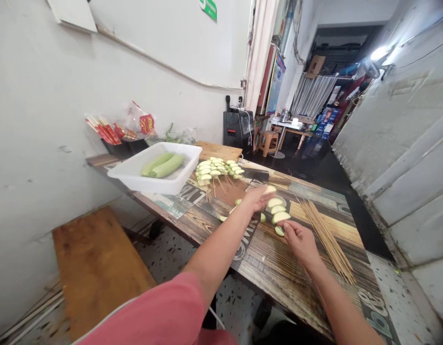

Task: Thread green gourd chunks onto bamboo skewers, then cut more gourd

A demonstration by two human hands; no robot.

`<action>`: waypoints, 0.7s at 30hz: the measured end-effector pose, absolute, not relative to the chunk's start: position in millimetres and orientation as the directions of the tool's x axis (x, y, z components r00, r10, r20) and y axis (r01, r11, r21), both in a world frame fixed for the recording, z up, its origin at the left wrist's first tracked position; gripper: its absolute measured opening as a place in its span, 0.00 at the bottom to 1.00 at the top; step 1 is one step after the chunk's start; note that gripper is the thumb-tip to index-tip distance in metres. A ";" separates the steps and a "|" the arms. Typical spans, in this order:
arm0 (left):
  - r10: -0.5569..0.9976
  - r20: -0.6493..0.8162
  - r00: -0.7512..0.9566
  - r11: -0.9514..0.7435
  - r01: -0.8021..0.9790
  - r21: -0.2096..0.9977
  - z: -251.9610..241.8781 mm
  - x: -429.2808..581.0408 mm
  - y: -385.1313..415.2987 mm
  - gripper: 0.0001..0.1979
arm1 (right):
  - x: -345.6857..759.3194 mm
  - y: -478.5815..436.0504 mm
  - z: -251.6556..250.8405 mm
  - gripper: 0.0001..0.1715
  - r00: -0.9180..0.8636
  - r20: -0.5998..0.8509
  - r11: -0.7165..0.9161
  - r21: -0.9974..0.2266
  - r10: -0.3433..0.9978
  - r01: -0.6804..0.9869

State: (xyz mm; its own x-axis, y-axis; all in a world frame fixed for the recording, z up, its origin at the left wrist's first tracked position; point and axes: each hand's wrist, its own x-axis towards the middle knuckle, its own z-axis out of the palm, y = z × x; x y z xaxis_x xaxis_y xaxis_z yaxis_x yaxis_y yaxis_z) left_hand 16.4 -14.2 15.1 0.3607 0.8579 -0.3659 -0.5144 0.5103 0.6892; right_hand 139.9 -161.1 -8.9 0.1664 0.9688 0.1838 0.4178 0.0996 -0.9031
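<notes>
My left hand (256,197) is closed on a pale green vegetable slice (270,189), lifted just above the table (307,287). My right hand (299,239) pinches the lower end of a row of slices (278,210) that seem threaded on a thin skewer. A few loose slices (223,218) lie on the tabletop to the left of my hands. Behind them, finished skewers of slices (217,169) are laid in a pile.
A bundle of bare bamboo skewers (327,237) lies right of my hands. A white tub (158,168) holds two whole green gourds. A knife (266,177), a wooden board (219,151), bagged goods and a black speaker (238,128) stand behind. A wooden bench (95,263) is at left.
</notes>
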 end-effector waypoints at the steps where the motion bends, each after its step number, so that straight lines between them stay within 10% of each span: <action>1: 0.868 -0.366 0.336 0.495 -0.525 0.692 14.6 16.5 -14.0 0.07 | 139.9 -161.0 -9.3 0.28 0.161 0.185 0.101 -0.901 0.970 0.422; 21: 0.908 -0.365 0.206 0.416 -0.553 0.722 23.9 23.2 -28.5 0.03 | 133.9 -163.1 -3.6 0.27 0.197 0.200 0.080 -0.867 0.960 0.492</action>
